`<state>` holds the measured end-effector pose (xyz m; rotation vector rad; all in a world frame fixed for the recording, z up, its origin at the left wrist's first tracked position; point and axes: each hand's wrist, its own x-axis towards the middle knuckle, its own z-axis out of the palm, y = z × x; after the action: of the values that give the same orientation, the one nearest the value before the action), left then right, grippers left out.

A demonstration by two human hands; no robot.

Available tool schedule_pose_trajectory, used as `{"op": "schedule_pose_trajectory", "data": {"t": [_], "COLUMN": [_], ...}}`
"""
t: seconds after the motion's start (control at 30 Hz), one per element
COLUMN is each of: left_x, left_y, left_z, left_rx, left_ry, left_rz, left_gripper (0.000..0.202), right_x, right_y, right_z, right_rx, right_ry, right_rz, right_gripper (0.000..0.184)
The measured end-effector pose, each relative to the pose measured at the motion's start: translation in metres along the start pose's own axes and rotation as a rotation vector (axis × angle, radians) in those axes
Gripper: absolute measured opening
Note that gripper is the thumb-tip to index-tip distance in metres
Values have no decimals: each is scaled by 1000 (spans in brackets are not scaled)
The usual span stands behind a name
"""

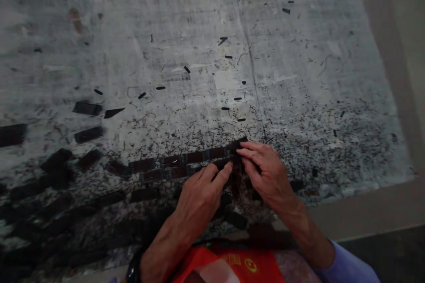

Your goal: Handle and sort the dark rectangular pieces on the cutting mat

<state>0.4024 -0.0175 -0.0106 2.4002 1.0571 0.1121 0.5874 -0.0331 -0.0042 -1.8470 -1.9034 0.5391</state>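
Two rows of dark brown-black rectangular strips with lighter bands at their joints (171, 161) lie side by side on the pale sheet. My left hand (204, 190) rests at the right part of the nearer row, its curled fingers pressing on the strip there. Between the fingertips of my right hand (267, 170) is the end of a small dark strip (238, 143), at the right end of the farther row. Both hands' fingertips are close together. The dim light hides the exact grip and what lies beneath the hands.
Many loose dark strips (59, 205) heap at the lower left. Short black scraps and fine shavings (318, 154) litter the worn sheet (299, 62), thickest at the near right. A red apron (209, 258) shows at the table's near edge.
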Motion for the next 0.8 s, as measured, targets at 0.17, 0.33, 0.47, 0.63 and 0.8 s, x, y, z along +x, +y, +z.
{"op": "schedule_pose_trajectory", "data": {"t": [0.17,0.33,0.47,0.63,0.8], "left_x": [-5,-10,-17,-25,-26], "left_y": [-4,-6,-9,-12,-14], "left_z": [2,-1,-4,-4,-1], "left_rx": [-62,-55,-96,-124,-115], "left_ry": [33,-50,-86,-93,-74], "left_rz": [76,139,190,209,235], "left_gripper": [34,32,32,31,32], "right_x": [-1,-6,-11,-14,-8], "right_y": [-9,-12,-10,-18,-35], "right_z": [7,10,6,2,9], "right_rx": [-9,20,24,-31,-34], "right_ry": [63,91,145,157,54], "right_rz": [90,98,85,56,19], "right_gripper": [3,0,5,4,5]}}
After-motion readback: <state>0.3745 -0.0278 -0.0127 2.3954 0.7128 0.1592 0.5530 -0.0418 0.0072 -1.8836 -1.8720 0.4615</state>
